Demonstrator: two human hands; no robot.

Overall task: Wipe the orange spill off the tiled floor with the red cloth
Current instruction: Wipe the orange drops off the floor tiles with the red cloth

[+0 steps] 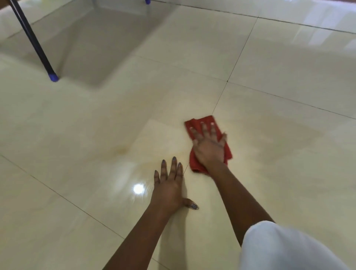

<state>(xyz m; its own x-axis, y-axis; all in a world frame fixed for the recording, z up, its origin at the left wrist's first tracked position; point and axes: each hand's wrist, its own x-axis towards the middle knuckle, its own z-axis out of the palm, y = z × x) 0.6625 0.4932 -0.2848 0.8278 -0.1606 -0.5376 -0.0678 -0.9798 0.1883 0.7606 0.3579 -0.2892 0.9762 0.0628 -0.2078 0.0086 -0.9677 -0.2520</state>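
Note:
The red cloth (194, 161) lies folded on the glossy cream tiled floor (96, 119), just right of a grout line. My right hand (209, 144) presses flat on top of the cloth with fingers spread and straight. My left hand (169, 185) rests flat on the floor a little to the left and nearer to me, fingers straight, thumb out to the right. A faint orange-brown smear of the spill (121, 149) shows on the tile left of both hands, with a yellowish film around it.
A dark table leg with a blue foot cap (53, 77) stands on the floor at the upper left. A second blue foot (147, 2) shows at the top edge. My white-clad knee (279, 248) fills the lower right corner. A lamp glare (138, 188) reflects near my left hand.

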